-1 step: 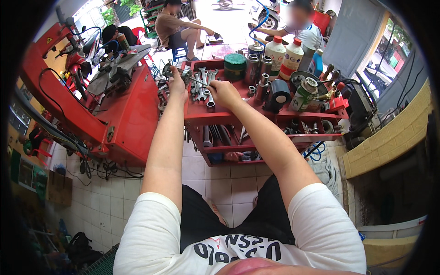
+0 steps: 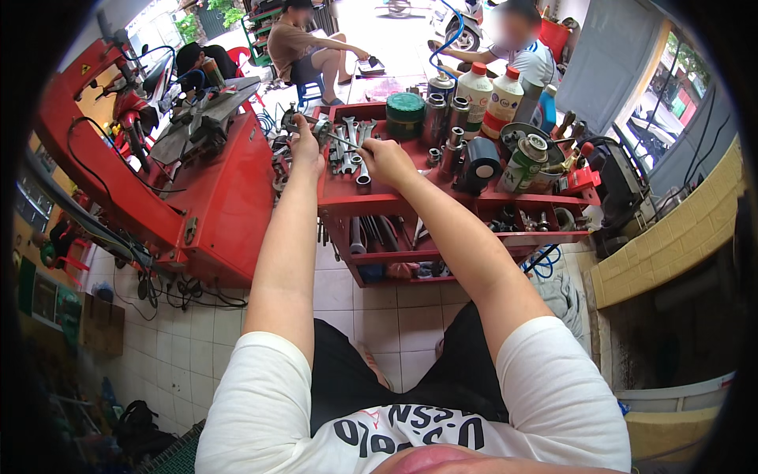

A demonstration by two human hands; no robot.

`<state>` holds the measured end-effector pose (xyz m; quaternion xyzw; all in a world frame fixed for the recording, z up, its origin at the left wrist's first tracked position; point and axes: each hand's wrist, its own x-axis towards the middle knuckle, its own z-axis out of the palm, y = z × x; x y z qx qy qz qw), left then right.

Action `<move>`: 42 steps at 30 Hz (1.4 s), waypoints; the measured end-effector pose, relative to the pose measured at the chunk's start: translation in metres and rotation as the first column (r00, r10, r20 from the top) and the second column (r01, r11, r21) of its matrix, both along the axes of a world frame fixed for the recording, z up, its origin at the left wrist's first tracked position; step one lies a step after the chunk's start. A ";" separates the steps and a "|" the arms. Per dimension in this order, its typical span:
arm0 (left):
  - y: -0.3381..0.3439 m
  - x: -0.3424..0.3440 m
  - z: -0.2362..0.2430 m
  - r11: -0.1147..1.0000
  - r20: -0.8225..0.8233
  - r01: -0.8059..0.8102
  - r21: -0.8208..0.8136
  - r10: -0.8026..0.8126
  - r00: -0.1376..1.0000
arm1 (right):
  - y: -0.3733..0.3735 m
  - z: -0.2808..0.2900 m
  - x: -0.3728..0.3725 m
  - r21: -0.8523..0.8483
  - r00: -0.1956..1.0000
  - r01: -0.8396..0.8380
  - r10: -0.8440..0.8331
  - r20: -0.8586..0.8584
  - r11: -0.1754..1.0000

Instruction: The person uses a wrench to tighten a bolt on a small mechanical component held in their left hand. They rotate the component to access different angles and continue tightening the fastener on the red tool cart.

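My left hand (image 2: 305, 142) grips a silvery metal part (image 2: 317, 129) at the left end of the red tool cart (image 2: 332, 207). My right hand (image 2: 377, 158) is closed on a thin metal rod-like tool (image 2: 346, 142), whose far end reaches that part; whether it sits inside is too small to tell. Just beside and beyond my hands, several wrenches (image 2: 349, 130) lie on the cart's top. A loose socket (image 2: 363, 183) is below my right hand. A green tub (image 2: 405, 116) and upright metal sockets (image 2: 452, 152) stand behind and to the right.
Bottles (image 2: 501, 107) and a spray can (image 2: 523, 167) stand on the cart's right. A red machine (image 2: 213, 237) is at the left, a yellow ledge (image 2: 655, 245) at the right. Two people, one seated (image 2: 300, 55), one behind the bottles (image 2: 525, 59), are at the back. Cables (image 2: 197, 296) lie on the floor.
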<state>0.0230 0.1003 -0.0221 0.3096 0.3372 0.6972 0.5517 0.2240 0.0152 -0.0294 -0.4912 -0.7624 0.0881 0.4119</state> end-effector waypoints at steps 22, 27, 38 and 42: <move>0.000 -0.010 0.000 0.994 0.102 0.105 0.027 -0.107 0.989 | -0.007 0.007 -0.005 0.104 0.995 -0.008 -0.003 0.101 0.995; -0.009 0.002 0.007 0.996 -0.010 0.086 0.023 -0.086 0.996 | -0.004 0.005 -0.005 0.116 0.988 0.072 -0.087 0.125 0.991; 0.007 -0.004 -0.007 0.981 0.076 0.129 0.143 -0.141 0.987 | 0.000 0.002 -0.006 0.070 0.990 0.121 -0.125 0.062 0.990; 0.006 -0.008 -0.005 0.972 0.048 0.193 0.132 -0.201 0.978 | 0.002 0.000 -0.006 0.059 0.996 0.076 -0.079 0.047 0.995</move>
